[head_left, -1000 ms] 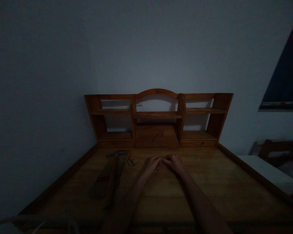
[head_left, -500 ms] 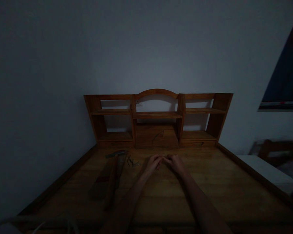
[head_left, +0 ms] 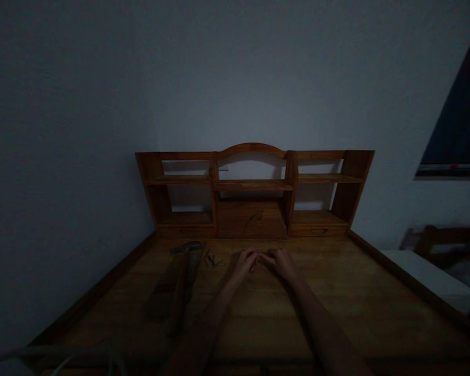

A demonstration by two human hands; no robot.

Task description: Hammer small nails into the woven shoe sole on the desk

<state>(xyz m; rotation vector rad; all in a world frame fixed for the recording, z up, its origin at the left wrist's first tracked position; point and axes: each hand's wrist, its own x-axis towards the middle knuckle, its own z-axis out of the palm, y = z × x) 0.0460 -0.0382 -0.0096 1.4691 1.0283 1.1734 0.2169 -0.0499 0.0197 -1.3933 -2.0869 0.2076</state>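
Observation:
Fingertips of my left hand (head_left: 246,261) and my right hand (head_left: 280,259) meet low over the middle of the wooden desk (head_left: 266,318). Both hands are closed in a pinch, thumbs and forefingers together. Whatever they hold between them is too small and dark to make out. To the left of my left hand lie several thin metal pieces like nails (head_left: 212,259). Further left rests a hammer (head_left: 179,292), its wooden handle pointing toward me. A dark flat object with a reddish band (head_left: 162,289) lies beside and partly under the hammer.
A wooden shelf unit (head_left: 253,185) stands along the back of the desk against the wall. Raised wooden edges (head_left: 407,282) border the desk's sides. Pale cords (head_left: 109,355) show at the lower left. Right of the desk is a white surface (head_left: 426,271) and a wooden chair (head_left: 434,237).
My right fingertips have shifted slightly left toward my left ones. The small bright spot between them no longer shows. The hammer and metal pieces stay where they were.

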